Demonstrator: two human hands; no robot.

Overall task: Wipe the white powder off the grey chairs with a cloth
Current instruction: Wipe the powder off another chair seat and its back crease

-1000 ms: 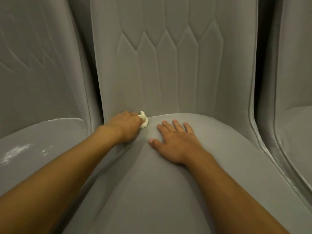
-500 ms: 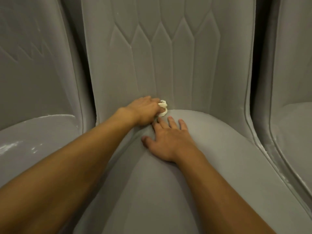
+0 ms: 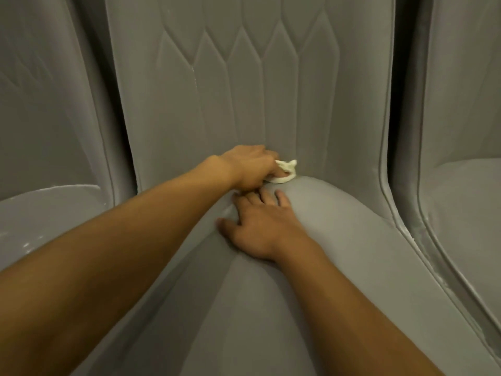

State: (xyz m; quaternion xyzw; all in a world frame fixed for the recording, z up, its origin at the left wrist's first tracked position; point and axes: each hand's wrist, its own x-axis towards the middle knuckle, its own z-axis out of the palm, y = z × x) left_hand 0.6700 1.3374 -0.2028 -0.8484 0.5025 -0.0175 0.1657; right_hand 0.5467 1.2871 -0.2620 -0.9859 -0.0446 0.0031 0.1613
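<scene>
Cloth (image 3: 284,173), white and bunched into a small wad, lies on the middle chair (image 3: 352,253), at the back edge of its seat, right in the crease below the backrest (image 3: 244,90). The left hand (image 3: 249,166) grips it: fingers curled round the wad, back of the hand up, with part of the cloth poking out past the fingertips toward the right. The wad touches both seat and backrest, near the middle of that back edge.

The right hand (image 3: 260,226) holds nothing. It lies palm down on the seat just in front of the left hand, fingers straight and a little spread, thumb out to the left. Its fingertips come very close to the underside of the left hand; whether they touch I cannot tell. Both forearms are bare and reach in from the near side, the left one crossing above the seat's left edge.

The backrest carries stitched quilting in long pointed panels.

The left chair (image 3: 48,118) stands just beside the middle one. White powder (image 3: 27,244) shows as small flecks on its seat, and a pale line runs along that seat's back edge. The right chair (image 3: 466,131) stands just beside on the other side, and more powder whitens the rim and piping along its left edge.
</scene>
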